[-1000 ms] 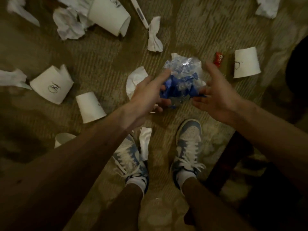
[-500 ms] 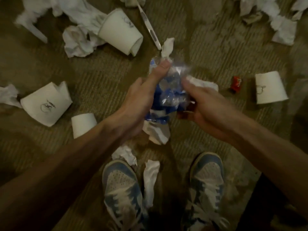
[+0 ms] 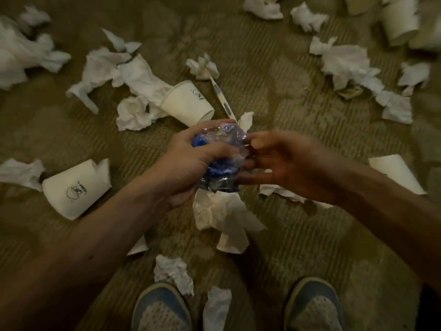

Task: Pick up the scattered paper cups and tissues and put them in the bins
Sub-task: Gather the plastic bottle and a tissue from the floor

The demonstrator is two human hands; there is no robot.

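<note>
My left hand (image 3: 191,163) grips a crumpled clear and blue plastic wrapper (image 3: 220,158) above the carpet. My right hand (image 3: 281,163) pinches the wrapper's right side with its fingertips. A white tissue (image 3: 222,213) hangs below the wrapper, under my left hand. White paper cups lie on their sides around me: one at the left (image 3: 76,187), one ahead (image 3: 188,103), one at the right (image 3: 396,173), one far right (image 3: 398,20). Crumpled tissues are scattered ahead at left (image 3: 133,113), at right (image 3: 346,60) and near my feet (image 3: 174,273).
The floor is olive carpet (image 3: 274,80). A thin white stick-like object (image 3: 223,101) lies ahead by the middle cup. My two blue shoes, the left (image 3: 162,306) and the right (image 3: 312,304), stand at the bottom edge. More tissue lies between them (image 3: 217,306). No bin is in view.
The view has tilted forward, so the litter and my shoes sit lower in frame. Both hands have closed in on the plastic wrapper and now squeeze it tighter.
</note>
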